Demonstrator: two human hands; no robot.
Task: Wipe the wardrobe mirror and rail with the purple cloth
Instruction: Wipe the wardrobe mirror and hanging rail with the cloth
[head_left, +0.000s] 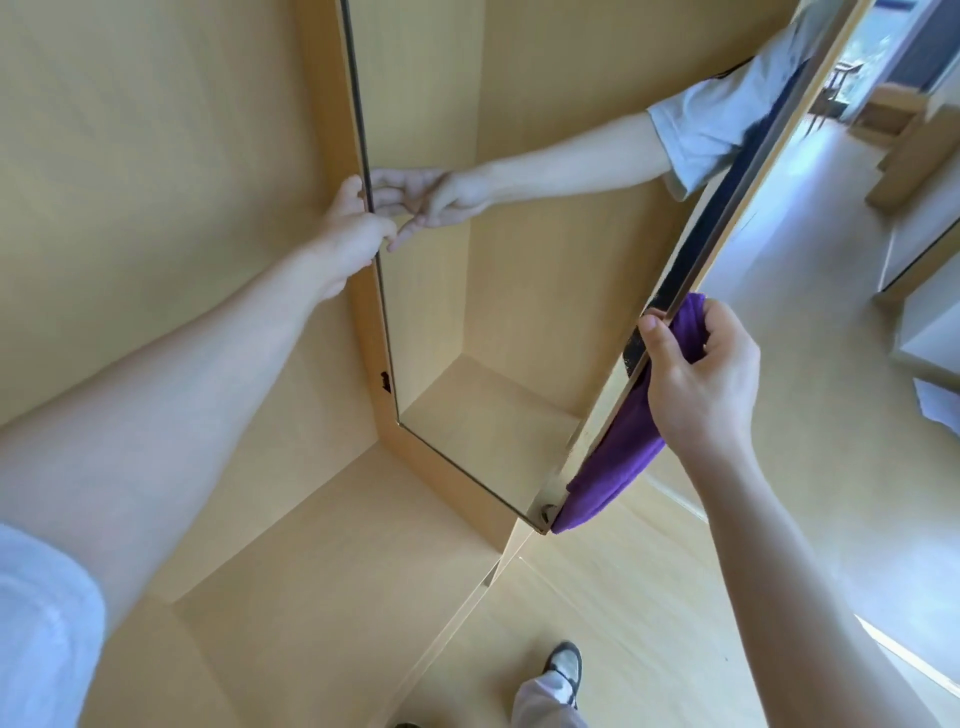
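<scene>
A tall mirror (467, 322) is mounted in a light wood frame on the swung-out wardrobe panel. My left hand (353, 228) grips the mirror's left edge, fingers wrapped around onto the glass. Along the mirror's right edge runs a shiny metal rail (691, 280). My right hand (701, 374) clutches the purple cloth (618, 457) and presses it against the outer side of this rail, thumb on the rail's front. The cloth hangs down to the rail's lower end. The glass reflects my left arm and sleeve.
The inside of the light wood wardrobe (182, 156) fills the left and centre, with its floor panel (337, 571) below. My shoe (563, 670) stands on the wooden room floor. White furniture (930, 332) stands at the right edge.
</scene>
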